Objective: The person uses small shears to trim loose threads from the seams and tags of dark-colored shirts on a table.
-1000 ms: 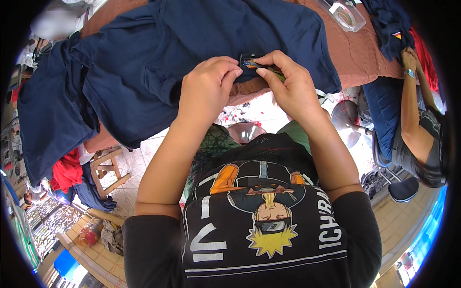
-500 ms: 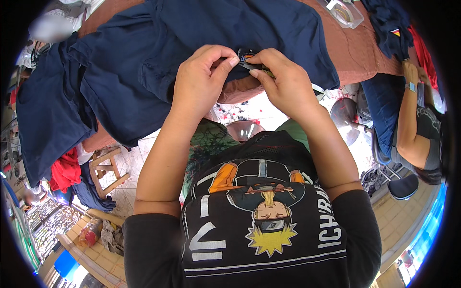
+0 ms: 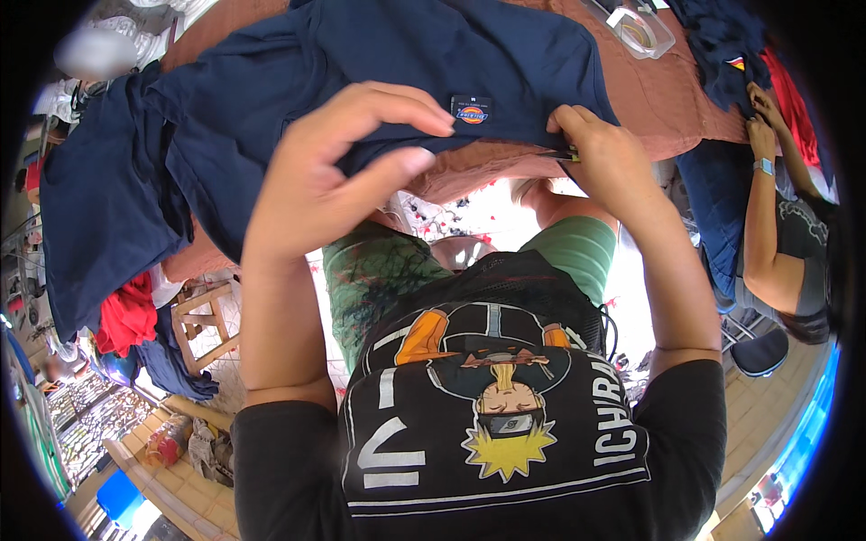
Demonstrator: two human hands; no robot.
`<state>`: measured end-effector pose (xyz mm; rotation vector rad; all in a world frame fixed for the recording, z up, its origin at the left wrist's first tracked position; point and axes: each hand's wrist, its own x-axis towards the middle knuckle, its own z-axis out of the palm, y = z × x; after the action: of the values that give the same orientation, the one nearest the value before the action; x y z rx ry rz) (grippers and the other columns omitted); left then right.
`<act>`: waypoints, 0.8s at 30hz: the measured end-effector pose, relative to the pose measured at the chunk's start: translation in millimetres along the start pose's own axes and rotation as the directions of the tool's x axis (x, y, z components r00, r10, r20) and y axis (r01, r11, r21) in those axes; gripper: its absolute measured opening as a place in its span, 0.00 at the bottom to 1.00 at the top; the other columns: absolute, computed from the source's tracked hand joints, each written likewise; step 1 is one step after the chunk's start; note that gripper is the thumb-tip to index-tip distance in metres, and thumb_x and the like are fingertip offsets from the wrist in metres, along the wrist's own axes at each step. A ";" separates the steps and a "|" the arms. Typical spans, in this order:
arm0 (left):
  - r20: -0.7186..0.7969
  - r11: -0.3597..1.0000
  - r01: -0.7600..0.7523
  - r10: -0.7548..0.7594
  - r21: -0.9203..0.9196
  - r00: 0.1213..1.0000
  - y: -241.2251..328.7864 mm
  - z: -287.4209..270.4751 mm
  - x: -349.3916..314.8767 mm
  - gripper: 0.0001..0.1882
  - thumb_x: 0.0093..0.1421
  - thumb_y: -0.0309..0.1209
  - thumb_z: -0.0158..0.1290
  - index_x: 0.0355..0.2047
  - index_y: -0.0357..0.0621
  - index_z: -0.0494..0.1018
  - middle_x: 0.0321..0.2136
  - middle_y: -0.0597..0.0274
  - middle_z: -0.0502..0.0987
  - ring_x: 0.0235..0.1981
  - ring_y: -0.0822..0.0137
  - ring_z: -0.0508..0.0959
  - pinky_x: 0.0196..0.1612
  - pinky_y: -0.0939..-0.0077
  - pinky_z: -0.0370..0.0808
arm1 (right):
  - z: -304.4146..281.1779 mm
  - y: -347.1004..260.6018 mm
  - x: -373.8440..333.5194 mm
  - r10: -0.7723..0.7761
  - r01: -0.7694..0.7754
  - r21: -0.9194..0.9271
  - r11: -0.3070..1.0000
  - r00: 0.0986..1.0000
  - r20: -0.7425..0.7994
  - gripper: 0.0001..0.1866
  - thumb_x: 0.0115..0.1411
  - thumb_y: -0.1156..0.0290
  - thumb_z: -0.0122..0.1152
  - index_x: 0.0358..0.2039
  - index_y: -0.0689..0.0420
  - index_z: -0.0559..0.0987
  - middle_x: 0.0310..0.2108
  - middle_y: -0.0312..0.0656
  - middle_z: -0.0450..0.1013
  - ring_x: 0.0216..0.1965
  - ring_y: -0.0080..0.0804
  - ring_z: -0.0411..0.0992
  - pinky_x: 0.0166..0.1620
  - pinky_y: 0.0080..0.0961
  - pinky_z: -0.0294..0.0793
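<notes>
A navy blue garment (image 3: 397,54) lies spread across the table, with a small black label (image 3: 471,110) near its front edge. The label bears a red, blue and orange emblem. To the left of the label, my left hand (image 3: 334,162) hovers over the cloth, thumb and fingers apart and holding nothing. My right hand (image 3: 604,153) is closed at the garment's right front edge. From it stick out the thin dark blades of small thread snips (image 3: 561,157) with a yellow-green bit, mostly hidden by the fingers. Whether those fingers also pinch the cloth I cannot tell.
A brown cloth (image 3: 645,99) covers the table. At its far right stands a clear plastic container (image 3: 642,34). A co-worker (image 3: 780,234) handles dark cloth on the right. Red fabric (image 3: 126,316) and a wooden stool (image 3: 206,329) are at the lower left.
My hands have parted from the label. The left moved left and opened; the right moved right with the snips. The label now lies flat in full view.
</notes>
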<state>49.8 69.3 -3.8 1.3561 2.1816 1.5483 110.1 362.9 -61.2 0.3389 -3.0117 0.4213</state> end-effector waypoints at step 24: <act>-0.314 0.746 0.470 -0.355 0.472 0.880 -35.3 -3.2 11.4 0.31 0.48 0.34 0.66 0.54 0.47 0.70 0.50 0.57 0.73 0.54 0.61 0.71 0.57 0.68 0.65 | -38.6 74.1 37.9 0.211 0.147 0.550 0.822 0.818 -0.535 0.08 0.64 0.69 0.59 0.41 0.58 0.81 0.32 0.31 0.77 0.33 0.15 0.68 0.39 0.15 0.65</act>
<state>20.8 73.3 -26.8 0.7151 2.9423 0.9750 58.2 435.3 -39.3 0.1422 -2.2315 1.1995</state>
